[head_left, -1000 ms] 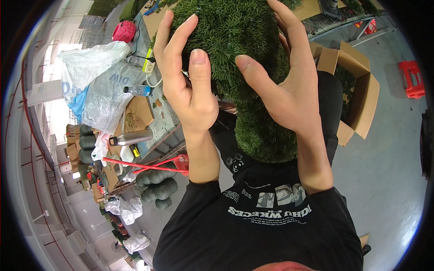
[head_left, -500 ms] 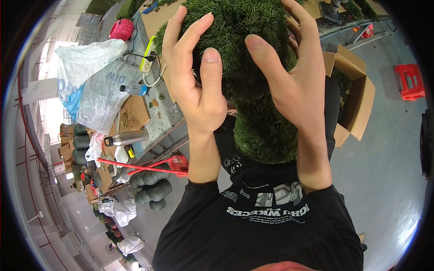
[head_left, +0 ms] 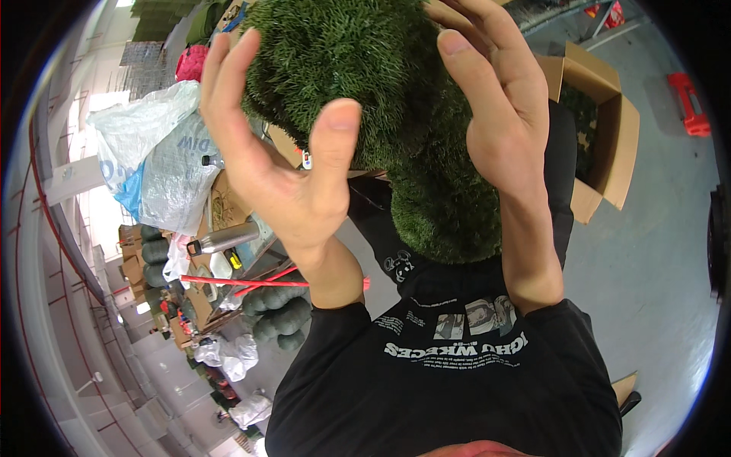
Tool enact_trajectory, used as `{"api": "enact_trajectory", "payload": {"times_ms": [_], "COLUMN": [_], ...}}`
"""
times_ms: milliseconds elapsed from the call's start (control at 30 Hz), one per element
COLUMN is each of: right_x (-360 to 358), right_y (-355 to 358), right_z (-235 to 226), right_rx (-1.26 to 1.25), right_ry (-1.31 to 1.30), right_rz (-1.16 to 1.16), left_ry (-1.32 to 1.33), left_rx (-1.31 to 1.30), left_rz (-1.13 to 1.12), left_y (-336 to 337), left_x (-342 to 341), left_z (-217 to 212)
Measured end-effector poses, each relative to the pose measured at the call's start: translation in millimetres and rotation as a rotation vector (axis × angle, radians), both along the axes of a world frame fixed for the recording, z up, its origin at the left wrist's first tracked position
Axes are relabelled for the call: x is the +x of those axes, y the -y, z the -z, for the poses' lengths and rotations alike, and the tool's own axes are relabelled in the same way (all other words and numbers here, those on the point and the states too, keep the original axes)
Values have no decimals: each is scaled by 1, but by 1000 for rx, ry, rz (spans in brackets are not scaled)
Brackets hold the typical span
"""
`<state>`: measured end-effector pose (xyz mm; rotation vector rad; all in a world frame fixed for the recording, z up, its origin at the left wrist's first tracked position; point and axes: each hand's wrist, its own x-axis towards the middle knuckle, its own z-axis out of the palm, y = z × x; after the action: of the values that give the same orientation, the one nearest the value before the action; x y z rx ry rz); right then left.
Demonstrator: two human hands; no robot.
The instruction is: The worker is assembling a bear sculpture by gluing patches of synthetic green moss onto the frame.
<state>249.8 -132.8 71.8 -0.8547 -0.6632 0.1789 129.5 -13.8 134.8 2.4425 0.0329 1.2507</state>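
Observation:
A bushy green artificial-grass figure [head_left: 335, 68] of joined rounded lumps fills the top centre; it leans left, its lower lump [head_left: 449, 213] at my lap. My left hand [head_left: 282, 167] stands at its left side with fingers stretched and thumb spread wide; some fingertips are at the edge of the grass, and whether they press it I cannot see. Along the right side lies my right hand [head_left: 506, 99], thumb stretched out and fingers reaching to the far side, partly hidden by the grass. Neither hand closes around it.
Left, a workbench holds a large translucent plastic bag [head_left: 171, 160], a steel bottle [head_left: 228, 238] and a pink bundle [head_left: 189, 62]. Red poles [head_left: 236, 282] and dark green rounded forms [head_left: 278, 312] are below. An open cardboard box [head_left: 617, 145] and a red stool [head_left: 689, 107] are right.
The figure's upper lump has shifted and tilted left. My left hand has moved left and its thumb has spread away; my right hand stays near its place, its thumb raised higher.

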Motion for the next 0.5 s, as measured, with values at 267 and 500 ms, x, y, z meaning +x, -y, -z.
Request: {"api": "enact_trajectory", "payload": {"times_ms": [267, 500], "right_x": [12, 14], "right_y": [-1, 4], "right_z": [28, 39], "right_rx": [-108, -20], "right_ry": [241, 216], "right_rz": [163, -41], "left_ry": [94, -195], "left_rx": [-62, 85], "left_rz": [-139, -211], "left_y": [40, 43], "left_x": [8, 9], "left_z": [-7, 3]}}
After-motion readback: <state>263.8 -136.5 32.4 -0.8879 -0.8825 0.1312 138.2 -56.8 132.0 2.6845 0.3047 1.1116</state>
